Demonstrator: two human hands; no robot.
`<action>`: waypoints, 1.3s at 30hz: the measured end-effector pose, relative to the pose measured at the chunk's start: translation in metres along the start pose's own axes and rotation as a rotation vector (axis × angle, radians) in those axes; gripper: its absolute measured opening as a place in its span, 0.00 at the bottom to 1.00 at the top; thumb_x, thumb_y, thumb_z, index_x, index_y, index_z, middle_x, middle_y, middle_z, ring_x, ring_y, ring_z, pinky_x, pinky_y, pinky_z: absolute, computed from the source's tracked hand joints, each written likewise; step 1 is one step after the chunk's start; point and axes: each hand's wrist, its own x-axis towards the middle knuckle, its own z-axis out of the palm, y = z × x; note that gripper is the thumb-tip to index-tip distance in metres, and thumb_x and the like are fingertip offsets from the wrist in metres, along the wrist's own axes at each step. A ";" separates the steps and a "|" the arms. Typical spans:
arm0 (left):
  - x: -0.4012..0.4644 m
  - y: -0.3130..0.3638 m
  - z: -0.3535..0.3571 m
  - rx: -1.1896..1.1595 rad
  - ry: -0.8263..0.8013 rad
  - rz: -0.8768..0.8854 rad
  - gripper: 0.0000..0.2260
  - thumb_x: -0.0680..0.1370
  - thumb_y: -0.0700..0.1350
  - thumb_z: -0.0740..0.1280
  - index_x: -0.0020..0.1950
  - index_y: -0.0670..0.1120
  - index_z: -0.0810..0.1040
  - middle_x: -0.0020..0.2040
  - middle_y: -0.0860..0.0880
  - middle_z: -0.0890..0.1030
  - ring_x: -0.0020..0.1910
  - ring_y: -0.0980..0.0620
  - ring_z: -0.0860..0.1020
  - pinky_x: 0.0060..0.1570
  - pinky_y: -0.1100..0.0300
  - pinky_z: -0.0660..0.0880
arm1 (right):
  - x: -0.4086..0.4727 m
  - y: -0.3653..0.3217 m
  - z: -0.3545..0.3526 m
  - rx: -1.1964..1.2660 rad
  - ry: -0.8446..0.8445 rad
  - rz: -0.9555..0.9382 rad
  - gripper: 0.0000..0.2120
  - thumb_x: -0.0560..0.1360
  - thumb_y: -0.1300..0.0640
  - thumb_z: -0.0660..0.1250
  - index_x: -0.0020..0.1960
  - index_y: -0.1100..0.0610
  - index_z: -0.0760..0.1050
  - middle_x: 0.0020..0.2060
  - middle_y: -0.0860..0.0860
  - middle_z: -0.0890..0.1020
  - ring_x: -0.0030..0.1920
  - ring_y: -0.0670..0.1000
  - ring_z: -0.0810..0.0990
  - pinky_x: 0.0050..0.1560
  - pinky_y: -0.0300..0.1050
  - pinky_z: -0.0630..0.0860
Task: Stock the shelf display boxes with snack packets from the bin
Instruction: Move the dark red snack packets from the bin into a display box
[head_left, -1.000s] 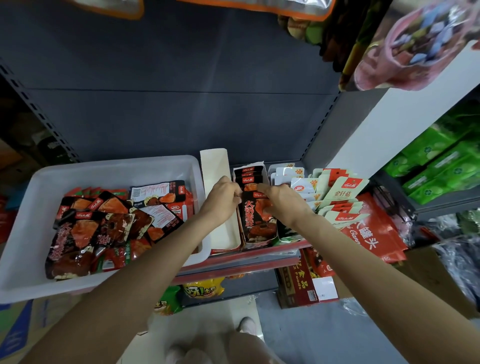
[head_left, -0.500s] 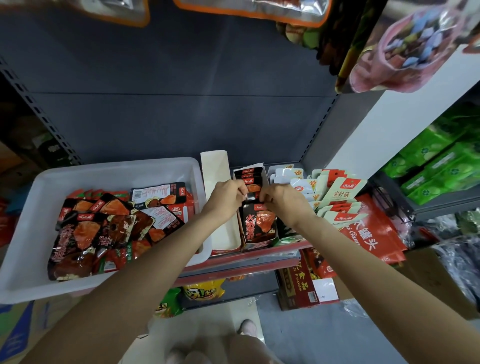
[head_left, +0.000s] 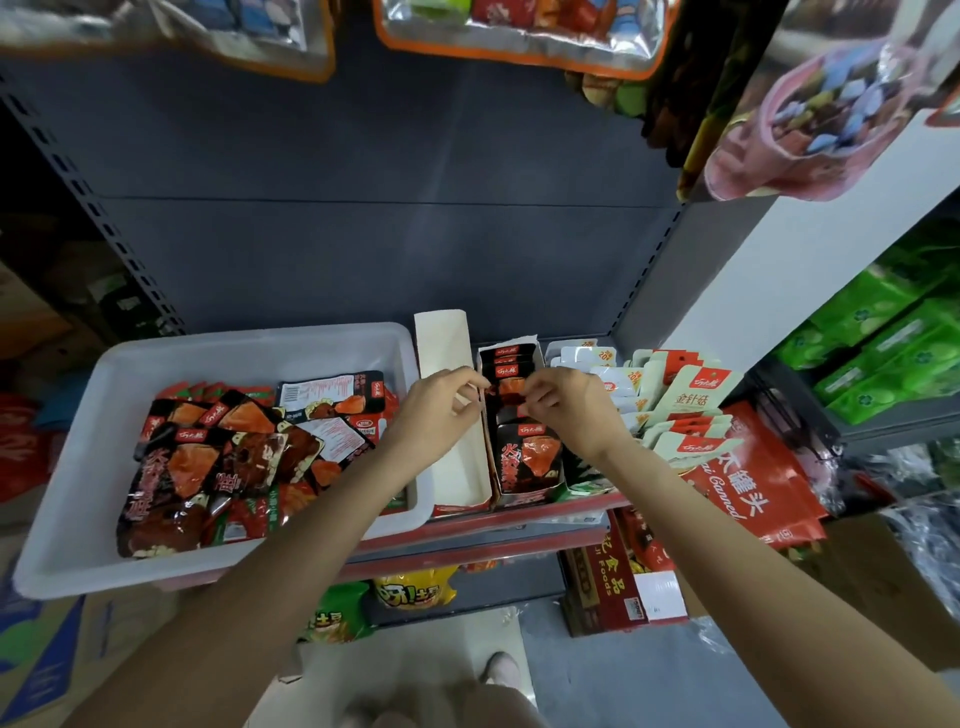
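Observation:
A white bin (head_left: 78, 467) on the shelf at the left holds several black-and-red snack packets (head_left: 197, 467). To its right stands an empty cardboard display box (head_left: 457, 467), then a display box (head_left: 524, 496) partly filled with the same packets, one lying at its front (head_left: 527, 457). My left hand (head_left: 441, 405) and my right hand (head_left: 566, 402) meet over the back half of that box, each pinching a side of one black-and-red packet (head_left: 509, 389) held upright among the standing ones.
White and green packets (head_left: 680, 395) fill boxes to the right, with red canned-food pouches (head_left: 753, 483) beyond. Bags hang from the shelf above (head_left: 831, 104). Green packs (head_left: 893, 338) sit on a side shelf. Cartons and snack bags lie on the floor below.
Both hands have moved from the front of the filled box toward its back, lifting off the front packet and now pinching a packet upright among the standing ones.

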 end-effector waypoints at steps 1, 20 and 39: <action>-0.005 -0.004 -0.006 -0.014 0.030 -0.015 0.11 0.77 0.39 0.65 0.59 0.48 0.77 0.50 0.51 0.80 0.43 0.55 0.78 0.41 0.67 0.73 | 0.000 -0.008 0.001 0.049 -0.004 -0.006 0.06 0.73 0.62 0.70 0.49 0.62 0.79 0.42 0.55 0.84 0.44 0.52 0.82 0.49 0.43 0.78; -0.067 -0.188 -0.109 0.486 -0.124 -0.429 0.39 0.74 0.63 0.65 0.78 0.52 0.49 0.78 0.48 0.47 0.77 0.44 0.45 0.74 0.45 0.49 | 0.099 -0.112 0.187 -0.308 -0.445 0.019 0.34 0.76 0.63 0.62 0.77 0.55 0.49 0.76 0.53 0.52 0.76 0.55 0.52 0.74 0.51 0.56; -0.040 -0.102 -0.090 -0.351 0.330 -0.423 0.12 0.78 0.45 0.66 0.57 0.39 0.73 0.52 0.43 0.80 0.51 0.47 0.79 0.53 0.53 0.74 | 0.052 -0.109 0.093 0.274 -0.203 -0.041 0.10 0.76 0.66 0.60 0.36 0.62 0.72 0.29 0.53 0.73 0.35 0.51 0.71 0.36 0.45 0.68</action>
